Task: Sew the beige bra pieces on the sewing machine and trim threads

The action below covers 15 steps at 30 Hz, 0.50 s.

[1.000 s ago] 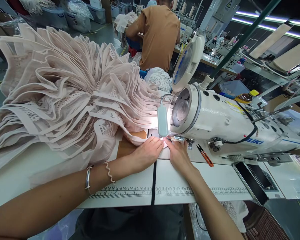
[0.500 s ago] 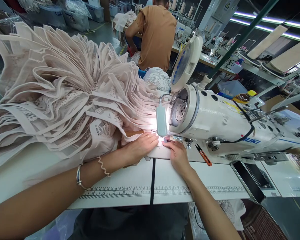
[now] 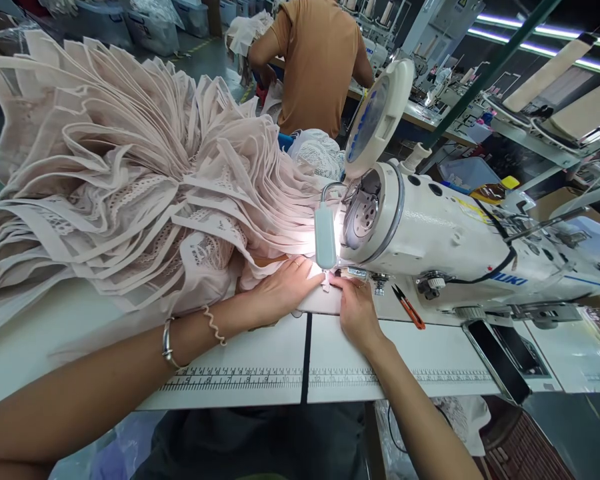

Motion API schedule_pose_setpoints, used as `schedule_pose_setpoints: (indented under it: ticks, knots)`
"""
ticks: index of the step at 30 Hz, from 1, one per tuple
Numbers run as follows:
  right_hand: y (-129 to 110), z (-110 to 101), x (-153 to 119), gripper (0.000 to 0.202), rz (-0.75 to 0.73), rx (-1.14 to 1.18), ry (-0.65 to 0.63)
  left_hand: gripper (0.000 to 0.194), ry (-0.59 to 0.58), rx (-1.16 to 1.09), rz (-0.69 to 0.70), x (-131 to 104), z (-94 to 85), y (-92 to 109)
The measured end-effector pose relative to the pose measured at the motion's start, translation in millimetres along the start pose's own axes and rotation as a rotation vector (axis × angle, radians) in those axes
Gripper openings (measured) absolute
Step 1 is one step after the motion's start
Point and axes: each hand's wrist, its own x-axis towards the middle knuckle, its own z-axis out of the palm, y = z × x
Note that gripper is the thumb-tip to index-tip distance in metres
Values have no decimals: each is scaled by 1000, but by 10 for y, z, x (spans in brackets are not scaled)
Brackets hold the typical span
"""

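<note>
Lays left hand [image 3: 286, 288] flat by cloth [image 3: 261, 270], curls right hand [image 3: 357, 307] narrowly, with tab [image 3: 326, 283] between their fingertips; cannot tell whether pinching. Behind, shows plastic [image 3: 151, 9] in bin [image 3: 154, 37].

One machine [image 3: 430, 230]. At its needle end: one lamp [image 3: 325, 237], one small cloth piece [image 3: 326, 284], two hands, left hand [image 3: 290, 283] and right hand [image 3: 356, 307]. Left of machine: one pile [image 3: 145, 180], layers too many to count; two bracelets [image 3: 167, 343]. Near side of machine: one snips [image 3: 409, 308], one phone [image 3: 497, 362]. Beyond machine: one person [image 3: 317, 67], one bottle [image 3: 490, 192], two large cones [image 3: 547, 75].
</note>
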Motion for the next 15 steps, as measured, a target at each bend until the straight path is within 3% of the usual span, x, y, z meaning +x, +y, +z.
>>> schedule_pose_setpoints:
  ticks: [6,11,15]
  knots:
    - [-52,-26,12,25,-73,-115,60,31,89,-62,141,-24,49,-37]
    - [-109,-71,30,21,-187,-191,100,23,120,30,206,-17,40,-3]
    - [-161,-31,44,24,-180,-210,74,24,103,148,244,-10,61,31]
